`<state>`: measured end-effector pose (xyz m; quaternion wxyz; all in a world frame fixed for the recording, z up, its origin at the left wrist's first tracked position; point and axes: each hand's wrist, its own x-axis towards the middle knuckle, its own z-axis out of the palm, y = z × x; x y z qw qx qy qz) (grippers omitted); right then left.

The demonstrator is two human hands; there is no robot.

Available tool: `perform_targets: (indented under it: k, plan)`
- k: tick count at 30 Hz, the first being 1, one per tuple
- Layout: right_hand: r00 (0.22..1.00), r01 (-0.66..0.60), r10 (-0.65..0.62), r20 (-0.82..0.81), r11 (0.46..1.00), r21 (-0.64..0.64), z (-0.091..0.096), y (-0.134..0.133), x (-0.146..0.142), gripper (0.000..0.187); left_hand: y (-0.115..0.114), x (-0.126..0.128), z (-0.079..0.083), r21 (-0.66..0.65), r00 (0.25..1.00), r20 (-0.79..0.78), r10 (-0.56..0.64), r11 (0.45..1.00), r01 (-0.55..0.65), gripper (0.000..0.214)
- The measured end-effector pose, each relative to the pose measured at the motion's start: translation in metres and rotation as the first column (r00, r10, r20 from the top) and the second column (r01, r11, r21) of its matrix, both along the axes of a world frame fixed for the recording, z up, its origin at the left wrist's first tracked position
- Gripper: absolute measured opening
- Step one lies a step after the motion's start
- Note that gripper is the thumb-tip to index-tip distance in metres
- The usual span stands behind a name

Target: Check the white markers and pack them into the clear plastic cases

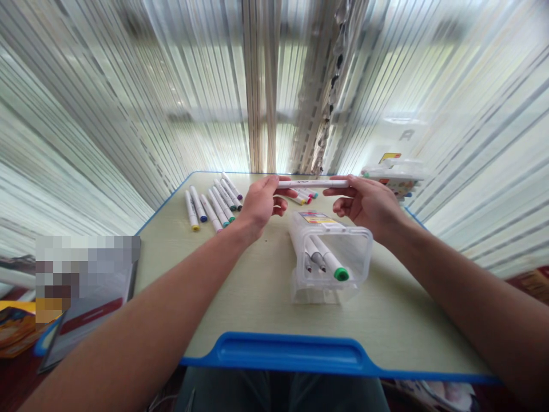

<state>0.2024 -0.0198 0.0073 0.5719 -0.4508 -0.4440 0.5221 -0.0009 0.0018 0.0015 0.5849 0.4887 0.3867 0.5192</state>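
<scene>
Stretched level between my two hands is a white marker (313,183). My left hand (263,200) pinches one end of it, thumb on top and fingers beneath. At the other end, my right hand (360,200) grips it in the same way. Below my hands a clear plastic marker case (366,246) lies on the table with its open mouth toward me. Several white markers are inside, one with a green cap end (341,274). Behind the held marker, a few more markers (309,194) lie partly hidden by my fingers.
Several white markers with coloured ends (217,200) lie in slanted rows at the left of the blue-edged table (249,309). Another clear case (394,177) stands at the back right. A string curtain (206,86) hangs behind. A blue pen tray (291,352) edges the front.
</scene>
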Motion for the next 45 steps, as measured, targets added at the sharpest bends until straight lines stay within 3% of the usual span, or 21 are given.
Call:
perform_targets:
  k: [10, 45]
  plan:
    - [0.998, -0.012, 0.01, 0.068, 0.999, 0.033, -0.0007, -0.0006, -0.0006, 0.013, -0.0007, -0.0012, -0.0013, 0.068, 0.993, -0.111, -0.034, 0.997, 0.042, 0.014]
    - [0.996, -0.03, 0.025, 0.083, 0.998, 0.059, -0.0026, 0.0002, 0.0002, 0.014, 0.0026, -0.0019, -0.0052, 0.137, 0.988, -0.152, -0.017, 0.99, 0.038, 0.012]
